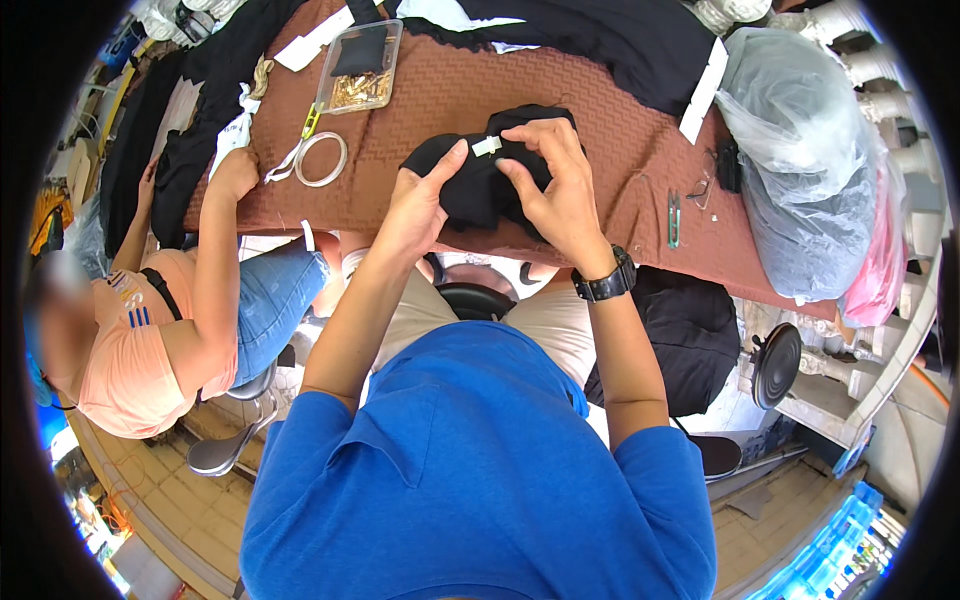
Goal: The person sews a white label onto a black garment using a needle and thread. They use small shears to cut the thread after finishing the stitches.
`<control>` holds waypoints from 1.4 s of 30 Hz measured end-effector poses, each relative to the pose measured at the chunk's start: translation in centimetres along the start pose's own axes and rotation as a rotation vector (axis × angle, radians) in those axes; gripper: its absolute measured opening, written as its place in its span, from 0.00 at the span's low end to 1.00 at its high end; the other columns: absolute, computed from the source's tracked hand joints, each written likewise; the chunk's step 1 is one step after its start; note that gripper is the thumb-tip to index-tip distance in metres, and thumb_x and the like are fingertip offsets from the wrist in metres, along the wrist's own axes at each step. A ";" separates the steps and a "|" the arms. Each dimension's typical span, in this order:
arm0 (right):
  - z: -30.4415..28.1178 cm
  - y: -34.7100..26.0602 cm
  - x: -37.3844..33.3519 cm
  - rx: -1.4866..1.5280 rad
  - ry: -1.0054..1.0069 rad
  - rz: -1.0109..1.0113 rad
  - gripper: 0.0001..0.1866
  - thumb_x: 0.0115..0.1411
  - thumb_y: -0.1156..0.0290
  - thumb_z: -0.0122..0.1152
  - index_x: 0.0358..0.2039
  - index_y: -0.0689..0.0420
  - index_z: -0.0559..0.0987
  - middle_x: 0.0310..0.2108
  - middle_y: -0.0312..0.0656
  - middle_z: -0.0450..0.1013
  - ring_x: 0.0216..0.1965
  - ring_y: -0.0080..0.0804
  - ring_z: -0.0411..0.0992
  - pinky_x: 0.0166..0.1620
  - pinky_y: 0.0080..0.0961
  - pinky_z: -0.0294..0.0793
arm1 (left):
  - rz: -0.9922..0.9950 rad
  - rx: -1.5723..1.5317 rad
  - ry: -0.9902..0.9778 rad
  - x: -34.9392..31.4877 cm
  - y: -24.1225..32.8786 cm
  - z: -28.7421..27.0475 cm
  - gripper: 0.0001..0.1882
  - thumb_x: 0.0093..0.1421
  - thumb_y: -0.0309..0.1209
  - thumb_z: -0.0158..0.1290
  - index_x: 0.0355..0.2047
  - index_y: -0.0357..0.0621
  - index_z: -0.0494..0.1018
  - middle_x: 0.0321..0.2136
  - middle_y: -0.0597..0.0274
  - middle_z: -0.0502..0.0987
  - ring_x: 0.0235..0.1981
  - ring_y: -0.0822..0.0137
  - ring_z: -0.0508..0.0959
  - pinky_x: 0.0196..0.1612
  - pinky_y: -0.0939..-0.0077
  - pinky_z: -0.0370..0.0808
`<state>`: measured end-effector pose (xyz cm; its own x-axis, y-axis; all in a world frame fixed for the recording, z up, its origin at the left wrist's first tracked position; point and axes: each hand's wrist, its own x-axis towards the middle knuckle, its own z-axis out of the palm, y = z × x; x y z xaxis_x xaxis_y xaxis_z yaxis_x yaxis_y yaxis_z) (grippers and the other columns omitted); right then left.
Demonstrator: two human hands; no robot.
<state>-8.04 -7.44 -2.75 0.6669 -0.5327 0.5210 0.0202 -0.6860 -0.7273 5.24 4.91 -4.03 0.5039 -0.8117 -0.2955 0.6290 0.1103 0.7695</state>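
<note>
Black cloth (465, 200) is between the two hands, bunched up, near the front edge of the table (440, 90), which has a brown textured cover. On its upper side lies a small white tag (487, 147). The left hand (415, 210) has hold of the cloth's left part, with the thumb on top and pointing towards the tag. The right hand (562, 190) is half curled; its thumb and forefinger stand apart just beside the tag, and I cannot tell whether they pinch something.

About the progress, I judge that the work on this piece is under way and not finished, because it is not laid down and both hands are at it. The tag is in its place on the cloth, but whether it is fastened or only lying there is too small to tell.

Farther off, to the left, there are a white ring (345, 158) and a clear box (396, 55) with golden small pieces (362, 92). To the right, teal snips (674, 232) lie apart from the hands. At the far side, more black fabric (620, 45) is spread; how much of it is done, I cannot say.
</note>
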 end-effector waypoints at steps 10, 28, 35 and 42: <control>-1.7 2.2 3.0 0.109 -0.092 0.103 0.13 0.68 0.68 0.54 0.47 0.60 0.79 0.48 0.46 0.76 0.50 0.44 0.71 0.56 0.35 0.68 | 0.418 0.661 -0.090 0.6 -0.4 -0.9 0.11 0.66 0.30 0.57 0.45 0.36 0.77 0.41 0.61 0.81 0.41 0.69 0.80 0.45 0.72 0.77; 0.0 -0.6 1.4 0.212 0.007 -0.100 0.06 0.51 0.79 0.69 0.31 0.62 0.81 0.28 0.39 0.68 0.32 0.34 0.67 0.36 0.28 0.68 | 0.691 0.805 0.310 2.9 3.2 -4.0 0.10 0.57 0.22 0.62 0.40 0.36 0.77 0.32 0.64 0.74 0.30 0.74 0.74 0.33 0.76 0.71; 5.5 -1.9 -7.9 -0.095 -0.128 -0.146 0.07 0.48 0.79 0.64 0.28 0.53 0.82 0.33 0.37 0.67 0.37 0.36 0.64 0.42 0.35 0.64 | -0.207 -0.244 0.019 -2.6 -2.1 -5.9 0.35 0.71 0.56 0.41 0.60 0.35 0.66 0.54 0.48 0.75 0.54 0.63 0.76 0.57 0.65 0.74; 5.9 -3.9 -7.8 -0.059 -0.277 -0.250 0.12 0.48 0.79 0.59 0.34 0.53 0.82 0.38 0.38 0.69 0.41 0.38 0.67 0.45 0.38 0.66 | -0.223 -0.159 0.068 -2.9 -2.6 -7.4 0.20 0.69 0.39 0.51 0.53 0.36 0.73 0.49 0.55 0.80 0.47 0.64 0.81 0.54 0.70 0.77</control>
<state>-8.91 2.38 -6.62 0.8232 -0.1964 0.5327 0.1701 -0.8099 -0.5614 6.52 11.23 -9.33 0.3772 -0.7865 -0.4890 0.8113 0.0259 0.5840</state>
